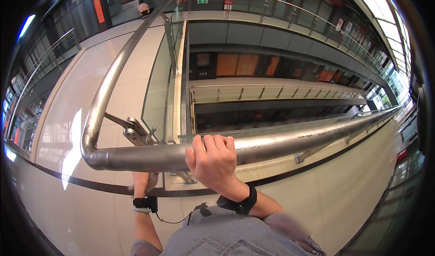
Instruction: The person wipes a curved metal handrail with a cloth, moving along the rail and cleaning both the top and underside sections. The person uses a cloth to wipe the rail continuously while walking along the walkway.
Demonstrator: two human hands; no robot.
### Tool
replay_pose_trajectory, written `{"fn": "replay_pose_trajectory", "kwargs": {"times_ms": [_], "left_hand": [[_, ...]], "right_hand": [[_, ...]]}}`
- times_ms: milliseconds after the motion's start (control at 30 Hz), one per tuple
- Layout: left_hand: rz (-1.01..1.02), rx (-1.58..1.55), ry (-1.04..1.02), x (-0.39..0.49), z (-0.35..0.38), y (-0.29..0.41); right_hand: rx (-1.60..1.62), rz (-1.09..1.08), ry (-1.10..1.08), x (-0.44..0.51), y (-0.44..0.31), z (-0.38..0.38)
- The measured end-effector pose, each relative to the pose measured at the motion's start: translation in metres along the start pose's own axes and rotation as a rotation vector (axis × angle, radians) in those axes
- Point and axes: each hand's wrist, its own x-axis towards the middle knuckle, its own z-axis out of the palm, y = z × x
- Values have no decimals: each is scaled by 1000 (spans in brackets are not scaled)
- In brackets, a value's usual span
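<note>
My right hand (214,161) rests over a brushed metal handrail (292,138), its fingers curled across the top of the tube. To the left, the rail bends at a rounded elbow (91,157) and runs away from me. My left hand (140,178) reaches beneath the rail, which hides its fingers. A blurred pale grey-brown thing (153,182) shows beside it; I cannot tell what it is. A metal bracket (134,130) with round fittings joins the rail near the corner. Glass panels (158,96) stand below the rail.
Beyond the balustrade is a deep open atrium with lower balconies (278,92). A glossy tiled walkway (125,65) runs off to the left, bordered by another railing (40,65). Far along it, a person (144,8) sits with their back towards me.
</note>
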Motion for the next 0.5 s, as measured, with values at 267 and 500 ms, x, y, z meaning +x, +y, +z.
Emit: {"fn": "replay_pose_trajectory", "kwargs": {"times_ms": [267,500], "left_hand": [[66,-813,71,7,39,25],[38,-901,83,-7,90,25]], "right_hand": [[-7,30,-43,0,-2,-2],[-13,49,-70,0,-3,-3]]}}
